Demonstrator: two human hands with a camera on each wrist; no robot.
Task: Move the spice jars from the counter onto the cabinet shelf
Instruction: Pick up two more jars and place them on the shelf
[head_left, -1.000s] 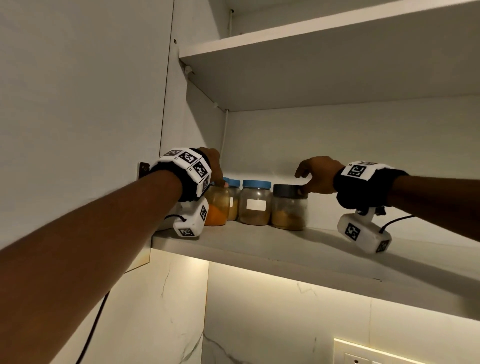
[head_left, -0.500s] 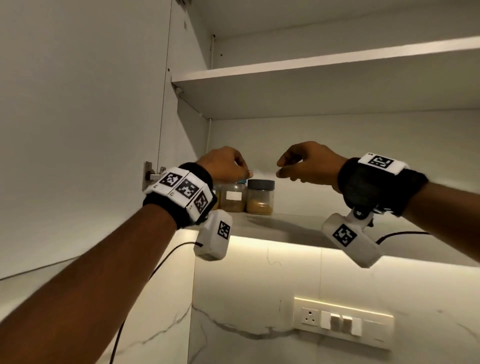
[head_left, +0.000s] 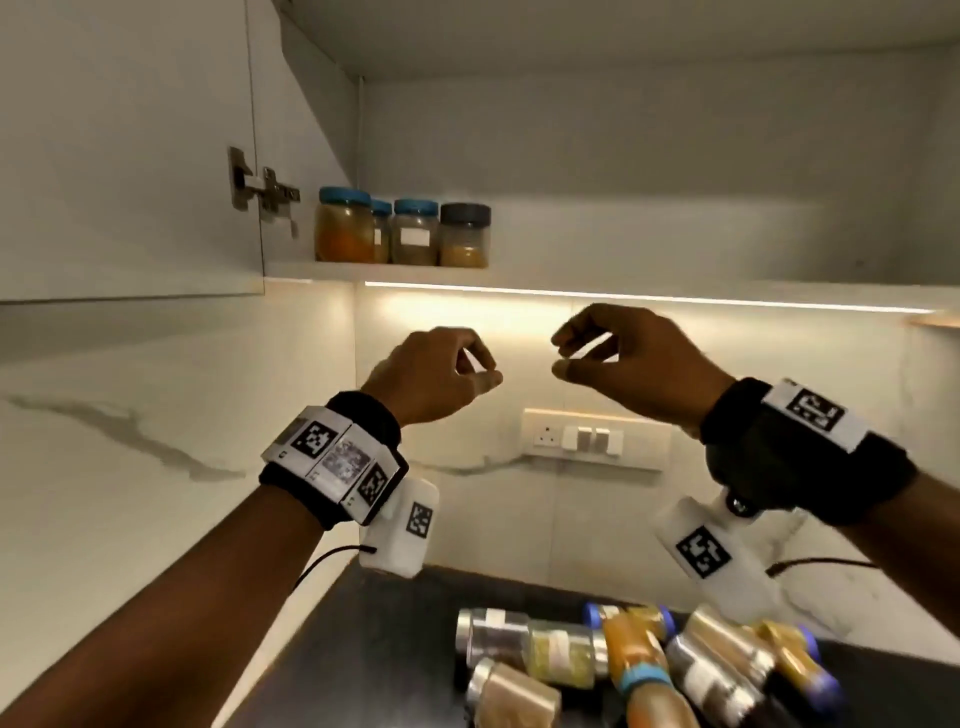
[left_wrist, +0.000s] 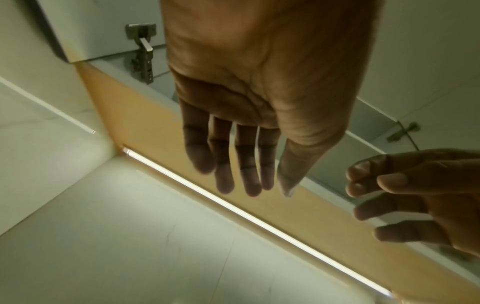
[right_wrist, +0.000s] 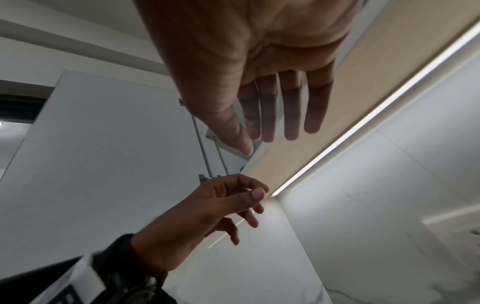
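Our left hand and right hand hung empty, fingers loosely curled, between shelf and tabletop. Four jars stood packed at the shelf's left end, probably leaving room for the tumbled jars below.

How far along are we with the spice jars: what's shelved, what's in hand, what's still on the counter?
Four jars stand in a row at the left end of the cabinet shelf. Nothing is in hand: the left hand and right hand are both empty, in mid-air below the shelf. A cluster of jars lies on the dark counter; motion blur prevents an exact count.
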